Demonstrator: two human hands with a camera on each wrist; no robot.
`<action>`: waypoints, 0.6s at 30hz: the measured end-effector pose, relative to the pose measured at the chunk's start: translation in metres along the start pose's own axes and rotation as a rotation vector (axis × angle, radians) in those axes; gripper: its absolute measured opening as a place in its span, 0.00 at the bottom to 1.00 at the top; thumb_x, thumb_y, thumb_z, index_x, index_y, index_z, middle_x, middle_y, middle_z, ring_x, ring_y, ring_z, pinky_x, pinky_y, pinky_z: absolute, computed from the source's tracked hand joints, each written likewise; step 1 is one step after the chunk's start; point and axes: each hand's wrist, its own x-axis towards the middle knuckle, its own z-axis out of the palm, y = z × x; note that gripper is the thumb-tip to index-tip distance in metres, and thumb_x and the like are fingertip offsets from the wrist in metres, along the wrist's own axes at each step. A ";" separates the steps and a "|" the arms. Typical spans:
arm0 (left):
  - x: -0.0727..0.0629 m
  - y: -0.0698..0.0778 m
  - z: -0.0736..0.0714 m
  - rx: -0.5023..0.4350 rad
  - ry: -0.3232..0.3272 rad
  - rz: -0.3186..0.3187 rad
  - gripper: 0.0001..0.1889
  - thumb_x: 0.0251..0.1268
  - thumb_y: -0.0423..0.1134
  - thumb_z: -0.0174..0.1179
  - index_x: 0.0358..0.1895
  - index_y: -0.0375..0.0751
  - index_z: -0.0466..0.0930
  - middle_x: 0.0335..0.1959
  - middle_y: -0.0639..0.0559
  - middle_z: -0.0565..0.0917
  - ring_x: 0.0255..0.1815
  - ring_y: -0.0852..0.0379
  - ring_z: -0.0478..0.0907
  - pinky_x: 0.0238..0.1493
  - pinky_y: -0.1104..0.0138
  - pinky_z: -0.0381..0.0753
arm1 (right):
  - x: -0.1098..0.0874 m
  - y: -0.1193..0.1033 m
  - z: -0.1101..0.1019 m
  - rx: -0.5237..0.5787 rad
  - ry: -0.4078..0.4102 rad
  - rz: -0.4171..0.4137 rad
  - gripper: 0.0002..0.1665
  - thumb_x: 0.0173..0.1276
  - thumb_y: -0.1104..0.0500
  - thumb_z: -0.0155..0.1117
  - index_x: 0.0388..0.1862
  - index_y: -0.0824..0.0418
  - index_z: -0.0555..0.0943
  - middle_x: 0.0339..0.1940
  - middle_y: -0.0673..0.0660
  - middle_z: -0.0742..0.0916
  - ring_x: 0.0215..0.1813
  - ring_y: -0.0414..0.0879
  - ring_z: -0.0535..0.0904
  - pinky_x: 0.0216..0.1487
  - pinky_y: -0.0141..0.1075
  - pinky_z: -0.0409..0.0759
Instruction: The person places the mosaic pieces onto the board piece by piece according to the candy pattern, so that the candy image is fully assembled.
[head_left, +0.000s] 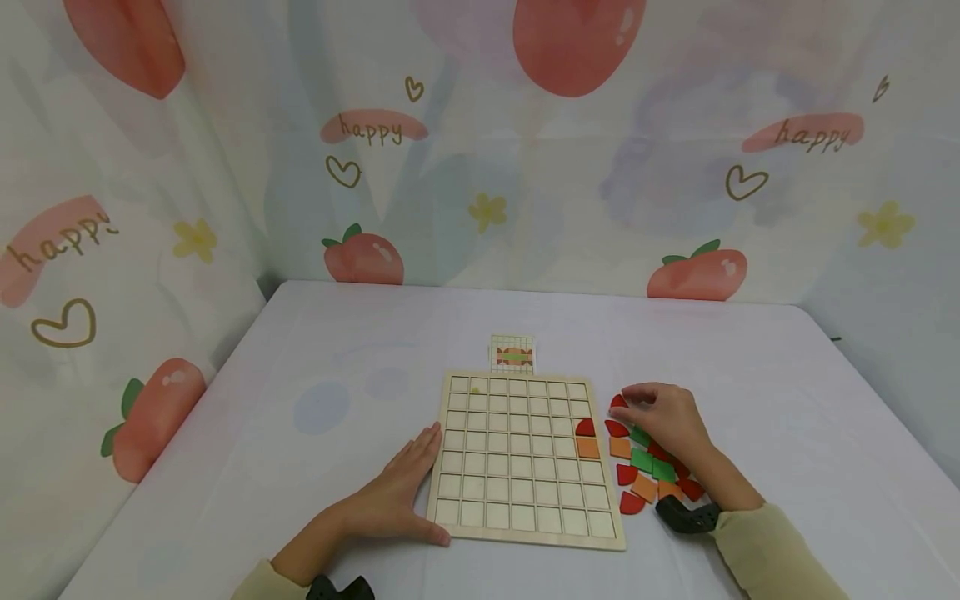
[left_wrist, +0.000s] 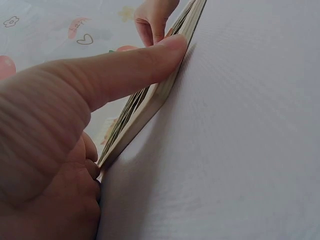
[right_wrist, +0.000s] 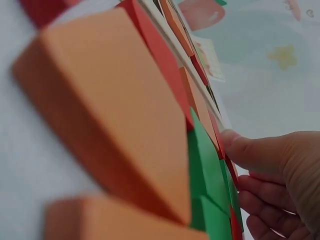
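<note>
A square wooden grid board (head_left: 526, 471) lies on the table. One red quarter-round piece (head_left: 585, 427) and, below it, an orange square (head_left: 588, 448) sit in its right-hand column. My left hand (head_left: 393, 493) steadies the board's near left corner, fingers straight along the left side and thumb on the front edge, as the left wrist view shows too. Right of the board, my right hand (head_left: 667, 419) pinches a red piece (head_left: 618, 401) between thumb and fingers, low over the table. The rest of that hand hides part of the loose pieces.
Loose red, orange (head_left: 644, 487) and green (head_left: 663, 469) pieces lie scattered beside the board's right edge, some touching or overlapping. A small pattern card (head_left: 513, 341) stands or lies behind the board. Printed cloth walls (head_left: 450, 167) rise behind the table and at its left.
</note>
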 end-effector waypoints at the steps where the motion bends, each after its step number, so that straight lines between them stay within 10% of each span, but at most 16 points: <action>1: 0.000 0.000 0.000 -0.001 -0.001 0.001 0.67 0.37 0.66 0.67 0.72 0.36 0.33 0.74 0.48 0.35 0.72 0.55 0.31 0.69 0.54 0.37 | 0.000 0.000 0.000 -0.007 -0.001 -0.004 0.28 0.54 0.49 0.71 0.46 0.70 0.81 0.43 0.65 0.83 0.46 0.58 0.75 0.45 0.50 0.78; 18: 0.000 0.002 -0.001 -0.013 0.001 0.007 0.66 0.37 0.64 0.69 0.72 0.35 0.33 0.74 0.47 0.36 0.72 0.55 0.31 0.69 0.54 0.36 | 0.001 0.000 0.001 0.002 -0.011 -0.011 0.21 0.56 0.59 0.69 0.46 0.70 0.80 0.42 0.65 0.84 0.45 0.58 0.77 0.44 0.48 0.79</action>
